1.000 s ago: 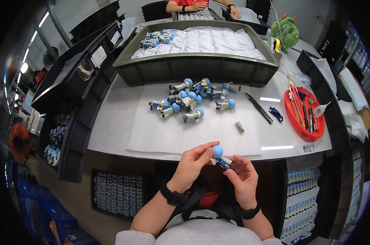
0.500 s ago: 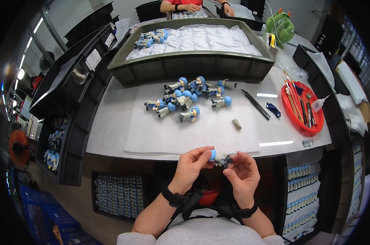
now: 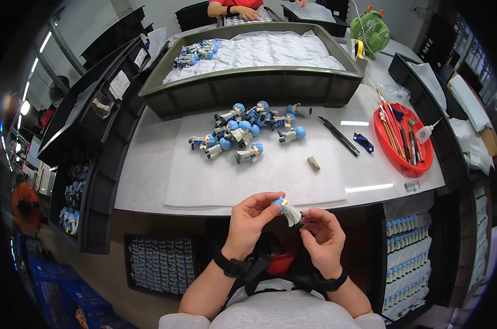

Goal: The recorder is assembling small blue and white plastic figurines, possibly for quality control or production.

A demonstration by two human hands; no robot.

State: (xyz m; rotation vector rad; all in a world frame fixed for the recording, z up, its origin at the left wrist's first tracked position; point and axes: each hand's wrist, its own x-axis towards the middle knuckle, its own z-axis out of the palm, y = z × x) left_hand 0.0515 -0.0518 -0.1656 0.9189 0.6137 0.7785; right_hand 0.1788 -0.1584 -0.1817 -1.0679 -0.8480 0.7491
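Note:
A small blue-haired figurine (image 3: 291, 214) in a pale robe with dark feet is held between my hands, at the table's near edge. My left hand (image 3: 250, 220) pinches its head between thumb and forefinger. At the other end, the fingers of my right hand (image 3: 323, 237) are closed round its dark feet. Beyond my hands, several similar figurines (image 3: 240, 131) lie in a loose heap on a white sheet (image 3: 248, 181). A small grey block (image 3: 314, 163) rests to the right of the heap.
A large grey tray (image 3: 248, 88) lined with white sheeting stands behind the heap, figurines in its left corner. To the right are dark pens (image 3: 339, 137), a red bowl (image 3: 381, 134) of brushes and a green fan (image 3: 371, 34). Across the table, a co-worker's hand (image 3: 247, 13) works over another tray.
The figurine has turned in my fingers, so its pale robe now shows and its feet point more toward me. My view has shifted slightly.

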